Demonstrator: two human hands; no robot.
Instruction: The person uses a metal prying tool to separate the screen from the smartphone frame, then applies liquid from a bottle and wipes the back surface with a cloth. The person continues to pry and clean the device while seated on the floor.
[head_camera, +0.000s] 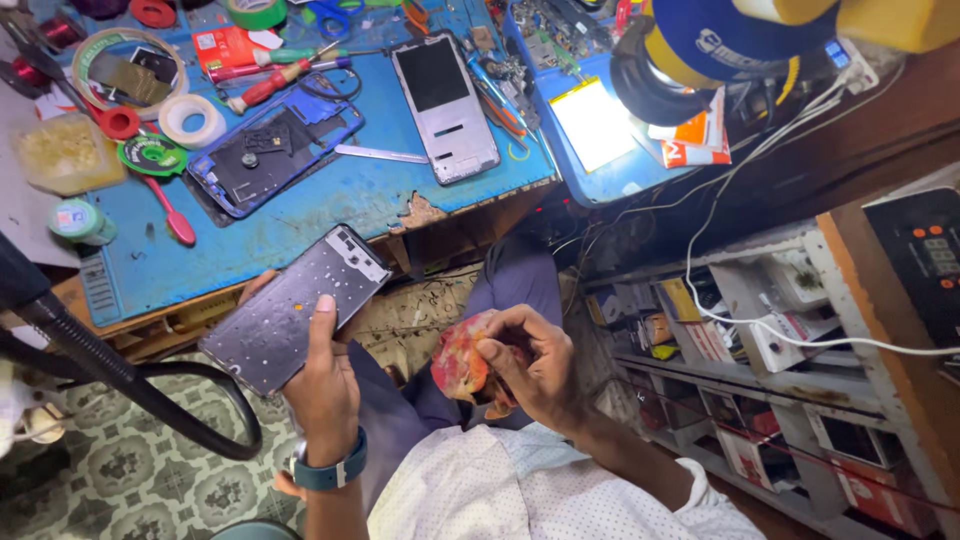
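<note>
nearest, the right hand (530, 365) sits closed, fingers bunched around a reddish cloth (460, 360) over the lap. the left hand (322, 385) grips a phone frame (295, 308) at about 9 o'clock from the cloth, thumb lying on its face; its long axis runs from 7 to 1 o'clock — the two are near but apart, with open room between. beyond, the frame's top corner nears the blue worktop (330, 205) edge, where a second phone shell (275, 150) and a silver frame (445, 105) lie.

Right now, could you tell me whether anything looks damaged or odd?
Yes: the blue mat is torn and chipped at its front edge, and the phone panel in the left hand is speckled with pale spots.
</note>
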